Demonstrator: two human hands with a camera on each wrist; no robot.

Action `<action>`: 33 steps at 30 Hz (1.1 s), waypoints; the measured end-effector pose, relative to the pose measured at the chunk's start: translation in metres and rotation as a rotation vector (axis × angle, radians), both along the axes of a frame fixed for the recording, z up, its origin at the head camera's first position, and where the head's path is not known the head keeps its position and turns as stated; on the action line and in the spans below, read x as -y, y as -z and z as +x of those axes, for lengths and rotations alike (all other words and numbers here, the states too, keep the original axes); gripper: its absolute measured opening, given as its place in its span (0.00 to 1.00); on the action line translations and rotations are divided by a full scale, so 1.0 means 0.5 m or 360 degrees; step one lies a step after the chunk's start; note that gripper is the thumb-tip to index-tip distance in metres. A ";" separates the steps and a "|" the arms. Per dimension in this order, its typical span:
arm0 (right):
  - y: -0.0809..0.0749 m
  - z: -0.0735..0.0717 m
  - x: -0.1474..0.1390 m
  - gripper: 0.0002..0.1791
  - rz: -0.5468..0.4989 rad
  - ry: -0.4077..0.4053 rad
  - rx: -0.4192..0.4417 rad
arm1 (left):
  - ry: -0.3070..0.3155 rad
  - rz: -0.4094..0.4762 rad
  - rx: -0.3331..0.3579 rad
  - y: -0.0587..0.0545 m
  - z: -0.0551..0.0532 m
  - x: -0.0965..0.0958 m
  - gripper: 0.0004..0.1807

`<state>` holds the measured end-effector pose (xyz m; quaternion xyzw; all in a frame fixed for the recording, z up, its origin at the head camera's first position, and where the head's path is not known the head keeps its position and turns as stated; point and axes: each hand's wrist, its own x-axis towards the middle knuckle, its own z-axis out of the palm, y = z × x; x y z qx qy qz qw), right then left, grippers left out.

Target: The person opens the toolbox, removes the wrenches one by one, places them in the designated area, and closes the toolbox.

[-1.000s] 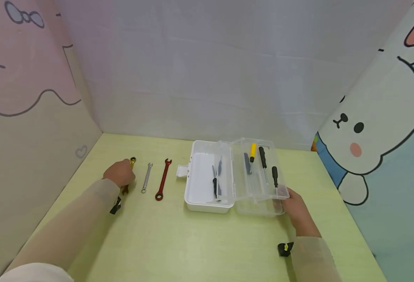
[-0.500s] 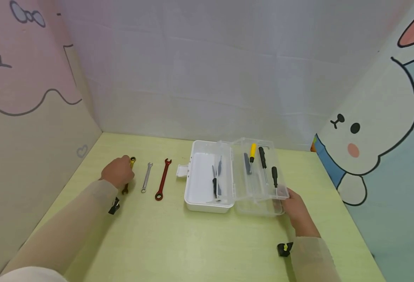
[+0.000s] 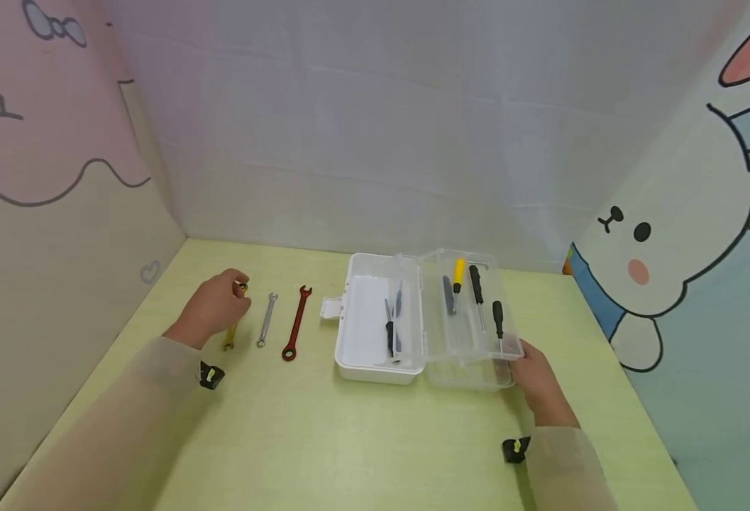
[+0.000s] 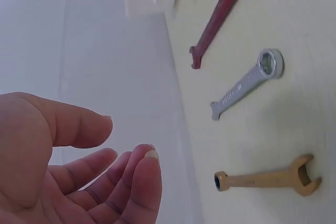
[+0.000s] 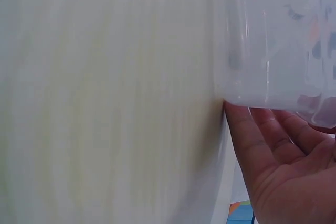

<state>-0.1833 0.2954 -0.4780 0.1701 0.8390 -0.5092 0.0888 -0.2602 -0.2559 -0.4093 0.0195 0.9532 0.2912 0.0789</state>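
Observation:
My left hand hovers above a yellow combination wrench at the left of the table, thumb and fingertips apart. In the left wrist view that wrench lies flat, clear of the loosely bent fingers. To its right are a silver wrench and a longer red wrench. My right hand holds the near right corner of the clear lid of a white toolbox. The lid lies folded open to the right. Its thumb's grip is partly hidden.
Several tools sit in the lid's clear tray, among them a yellow-handled screwdriver and a black-handled screwdriver. A dark-handled tool lies inside the box. A white latch sticks out leftward. Curtain walls enclose the table.
My left hand has let go of the yellow wrench and lifted, its fingers loosening; the wrench stays on the table. The right hand keeps its place at the lid.

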 end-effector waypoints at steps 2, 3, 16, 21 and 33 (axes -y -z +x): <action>0.000 0.000 -0.002 0.33 0.0000 0.0001 -0.0005 | 0.0010 0.0063 -0.0018 0.002 0.008 -0.011 0.28; 0.000 -0.001 -0.003 0.33 -0.0006 0.0002 -0.0007 | 0.0015 0.0094 -0.0019 0.005 0.011 -0.015 0.28; 0.001 -0.001 -0.001 0.32 -0.0011 -0.0009 -0.0037 | 0.0131 0.0579 -0.0033 0.063 0.094 -0.075 0.27; 0.001 0.000 0.001 0.34 -0.0038 -0.0005 -0.0022 | 0.0133 0.0788 -0.0001 0.097 0.125 -0.114 0.27; 0.001 0.002 0.002 0.36 0.0000 -0.0023 -0.0008 | 0.0057 0.1181 0.0003 0.116 0.154 -0.196 0.32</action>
